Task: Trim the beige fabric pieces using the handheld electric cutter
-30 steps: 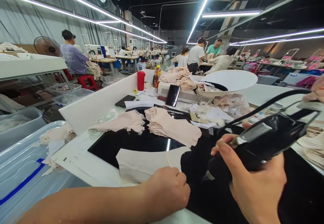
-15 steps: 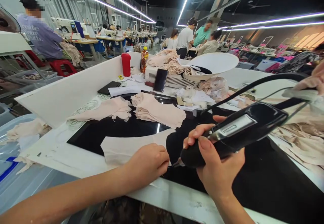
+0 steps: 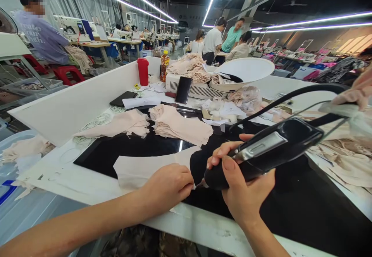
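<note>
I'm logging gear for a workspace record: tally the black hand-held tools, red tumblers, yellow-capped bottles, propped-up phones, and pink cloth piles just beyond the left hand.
Black hand-held tool, in the right hand: 1
Red tumbler: 1
Yellow-capped bottle: 1
Propped-up phone: 1
Pink cloth piles beyond the left hand: 2
Total: 6
</note>
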Demonstrator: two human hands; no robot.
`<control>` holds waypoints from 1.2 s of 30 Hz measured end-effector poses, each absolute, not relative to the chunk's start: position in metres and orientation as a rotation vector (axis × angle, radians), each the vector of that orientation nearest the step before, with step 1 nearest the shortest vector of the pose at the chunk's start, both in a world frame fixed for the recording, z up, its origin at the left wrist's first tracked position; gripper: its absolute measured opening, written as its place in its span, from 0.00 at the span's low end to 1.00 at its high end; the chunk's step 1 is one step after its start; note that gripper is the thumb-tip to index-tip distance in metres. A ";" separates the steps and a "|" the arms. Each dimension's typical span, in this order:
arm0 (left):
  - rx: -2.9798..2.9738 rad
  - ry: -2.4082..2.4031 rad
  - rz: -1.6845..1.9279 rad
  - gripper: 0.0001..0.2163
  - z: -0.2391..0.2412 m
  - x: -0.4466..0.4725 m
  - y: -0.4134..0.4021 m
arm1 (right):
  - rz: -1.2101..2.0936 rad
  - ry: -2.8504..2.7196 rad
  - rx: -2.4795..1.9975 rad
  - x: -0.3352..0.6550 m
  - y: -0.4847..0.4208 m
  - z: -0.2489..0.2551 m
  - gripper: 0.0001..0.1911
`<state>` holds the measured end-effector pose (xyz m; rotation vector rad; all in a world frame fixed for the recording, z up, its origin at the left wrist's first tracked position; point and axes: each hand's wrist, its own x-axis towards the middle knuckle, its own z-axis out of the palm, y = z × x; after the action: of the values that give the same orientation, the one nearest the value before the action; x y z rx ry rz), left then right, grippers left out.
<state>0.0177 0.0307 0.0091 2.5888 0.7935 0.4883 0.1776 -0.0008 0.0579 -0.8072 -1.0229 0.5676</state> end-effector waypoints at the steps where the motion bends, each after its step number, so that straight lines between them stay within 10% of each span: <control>1: 2.580 0.785 0.499 0.05 0.009 0.017 0.031 | 0.565 -1.020 -0.812 0.177 -0.001 0.058 0.24; 36: 2.862 0.610 0.591 0.06 -0.005 0.020 0.038 | 0.598 -1.036 -0.793 0.177 -0.008 0.059 0.21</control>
<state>0.0195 0.0381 -0.0052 2.8621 0.6096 0.5910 0.1772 -0.0075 0.0594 -0.7934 -1.0355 0.5980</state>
